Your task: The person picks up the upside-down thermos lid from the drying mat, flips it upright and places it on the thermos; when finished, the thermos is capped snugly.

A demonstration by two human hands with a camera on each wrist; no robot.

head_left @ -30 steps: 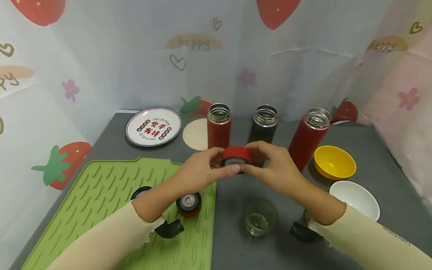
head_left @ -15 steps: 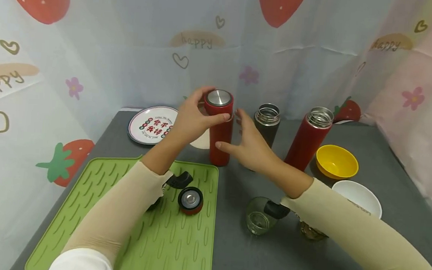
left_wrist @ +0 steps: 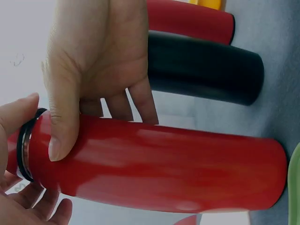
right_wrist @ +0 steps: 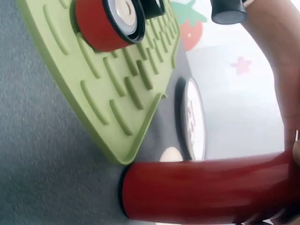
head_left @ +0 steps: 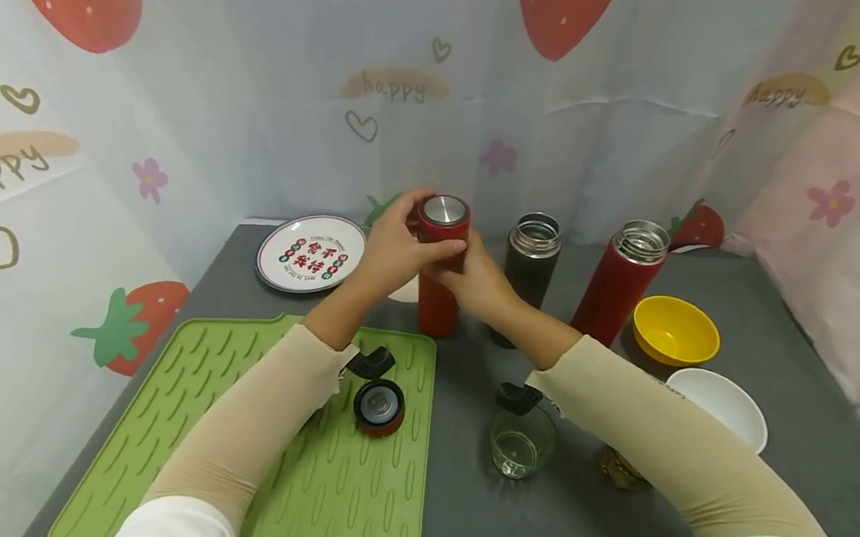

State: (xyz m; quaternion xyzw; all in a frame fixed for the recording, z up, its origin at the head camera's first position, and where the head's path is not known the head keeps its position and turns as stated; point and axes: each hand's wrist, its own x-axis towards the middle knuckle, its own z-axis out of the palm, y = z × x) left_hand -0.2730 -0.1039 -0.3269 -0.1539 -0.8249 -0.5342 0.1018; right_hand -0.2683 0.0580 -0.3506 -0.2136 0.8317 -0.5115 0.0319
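Observation:
A red thermos (head_left: 438,306) stands upright on the grey table, its red cap (head_left: 445,213) with a brushed steel top seated over the mouth. My left hand (head_left: 396,248) grips the cap from the left, thumb across its front. Just below, my right hand (head_left: 483,284) holds the thermos body near the neck. In the left wrist view, the right thumb lies over the red body (left_wrist: 178,164), and a dark ring with a thin steel band shows beneath the cap. A dark thermos (head_left: 531,267) and a second red thermos (head_left: 617,290), both uncapped, stand to the right.
A green ridged mat (head_left: 376,498) bears a red-sided lid (head_left: 379,408), with a dark lid (right_wrist: 153,7) beside it. On the right are a clear glass (head_left: 522,448), an amber glass (head_left: 620,471), a yellow bowl (head_left: 675,327) and a white bowl (head_left: 723,405). A plate (head_left: 273,258) lies behind the mat.
The red cap, first held upside down in both hands, was turned over and set on the left red thermos. The right hand has since closed round the thermos body.

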